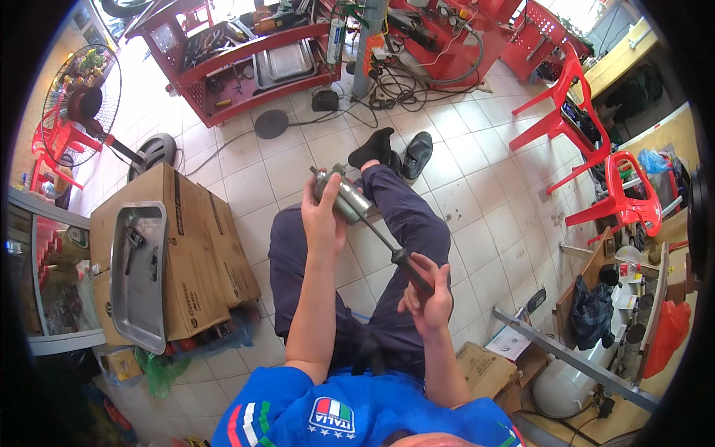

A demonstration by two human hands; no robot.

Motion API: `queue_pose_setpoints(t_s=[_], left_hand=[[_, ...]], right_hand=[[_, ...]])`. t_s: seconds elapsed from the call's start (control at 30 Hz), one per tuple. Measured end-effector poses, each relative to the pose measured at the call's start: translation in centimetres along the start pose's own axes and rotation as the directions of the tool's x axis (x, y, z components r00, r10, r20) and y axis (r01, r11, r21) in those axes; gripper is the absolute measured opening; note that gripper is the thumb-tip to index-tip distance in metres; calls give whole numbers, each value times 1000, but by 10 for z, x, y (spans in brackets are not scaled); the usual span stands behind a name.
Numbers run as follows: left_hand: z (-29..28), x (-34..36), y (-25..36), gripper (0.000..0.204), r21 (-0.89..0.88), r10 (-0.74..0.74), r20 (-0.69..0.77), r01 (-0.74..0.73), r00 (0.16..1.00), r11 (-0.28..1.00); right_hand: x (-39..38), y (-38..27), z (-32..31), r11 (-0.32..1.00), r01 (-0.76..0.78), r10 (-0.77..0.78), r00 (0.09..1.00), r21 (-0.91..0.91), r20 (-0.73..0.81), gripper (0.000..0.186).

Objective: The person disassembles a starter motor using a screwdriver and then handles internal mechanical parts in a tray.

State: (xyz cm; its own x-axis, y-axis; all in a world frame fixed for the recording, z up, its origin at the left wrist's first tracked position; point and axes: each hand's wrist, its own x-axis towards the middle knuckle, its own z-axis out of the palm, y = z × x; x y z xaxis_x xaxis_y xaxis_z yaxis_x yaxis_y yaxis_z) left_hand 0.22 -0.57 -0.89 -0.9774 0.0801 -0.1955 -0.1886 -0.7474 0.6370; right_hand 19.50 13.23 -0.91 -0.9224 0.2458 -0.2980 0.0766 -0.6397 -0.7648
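Note:
My left hand point(322, 220) is wrapped round a greenish-grey metal cylinder point(353, 203) with a lug at its far end, held up over my lap. In my right hand point(432, 305) is a long screwdriver point(402, 259) with a dark handle; the fingers curl loosely about the handle. Its thin shaft slants up and left to the near end of the cylinder. Whether the tip touches or enters the cylinder I cannot tell. On the left, a metal tray point(141, 302) holds an adjustable wrench point(132, 247) and a small dark part point(154, 262).
Under the tray is a large cardboard box point(197, 249). A red tool cart point(216, 82) stands ahead, with cables point(402, 86) on the tiled floor beside it. Red chairs point(555, 123) are at the right. A metal bar point(573, 357) juts in at lower right, and a fan point(82, 104) stands at left.

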Motion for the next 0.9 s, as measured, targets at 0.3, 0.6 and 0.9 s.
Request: queue_pose_setpoints(t_s=[0.3,0.6,0.9], left_hand=[[-6,8,-5,41,-41,4,57,-2,998,999],[-6,5,0,43,-41,-11,34,12,999,999],[-2,4,-1,39,-104,-32,-24,29,999,994]], right_hand=[[3,10,4,999,41,-43,997,-29,-65,54],[4,0,15,999,38,-36,990,6,-136,47],[4,3,19,992,52,-70,984,-112,-161,53]])
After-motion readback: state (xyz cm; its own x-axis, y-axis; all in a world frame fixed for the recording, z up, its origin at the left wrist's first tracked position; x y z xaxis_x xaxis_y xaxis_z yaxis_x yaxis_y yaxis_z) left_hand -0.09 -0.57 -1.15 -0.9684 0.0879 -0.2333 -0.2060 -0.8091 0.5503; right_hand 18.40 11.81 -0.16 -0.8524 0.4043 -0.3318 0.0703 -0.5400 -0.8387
